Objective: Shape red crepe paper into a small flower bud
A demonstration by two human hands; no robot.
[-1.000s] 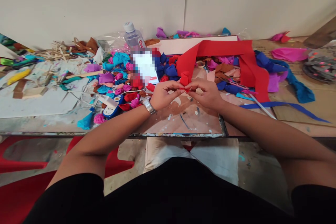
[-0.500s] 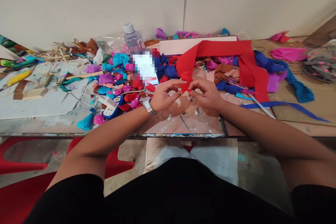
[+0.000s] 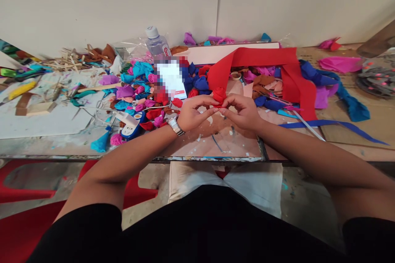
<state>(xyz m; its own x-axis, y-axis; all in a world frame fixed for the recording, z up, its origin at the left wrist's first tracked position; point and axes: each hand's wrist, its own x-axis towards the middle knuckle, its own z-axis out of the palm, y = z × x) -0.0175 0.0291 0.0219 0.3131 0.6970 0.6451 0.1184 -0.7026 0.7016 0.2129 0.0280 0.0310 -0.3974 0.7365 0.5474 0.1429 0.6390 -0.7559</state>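
Between the earlier frames and now, the red rolled piece has grown from a thin strip pinched low between the fingers into a small red fabric rosette (image 3: 219, 94) raised above the fingertips, and both hands have drawn slightly closer together.

Toward the left edge of the surface lie yellow and green tools (image 3: 18, 89) and a heap of wooden sticks (image 3: 66, 61). Further in, a blue-and-white power strip (image 3: 131, 126) sits among finished rosettes (image 3: 140, 94) in pink, purple, turquoise and red, apparently heaped there out of the working area. A plastic water bottle (image 3: 156, 43) stands upright near the back edge.

Near the front edge at the middle, the left hand (image 3: 193, 111), with a metal watch (image 3: 175, 125) on its wrist, pinches the base of the rosette with thumb and fingers curled. The right hand (image 3: 242, 111) meets it from the other side, fingertips pressed on the same base, likely so the coil does not unwind. A wide red fabric strip (image 3: 256, 58) loops behind them, within reach. Blue fabric (image 3: 335, 86) and a magenta piece (image 3: 339, 63) trail toward the right edge.
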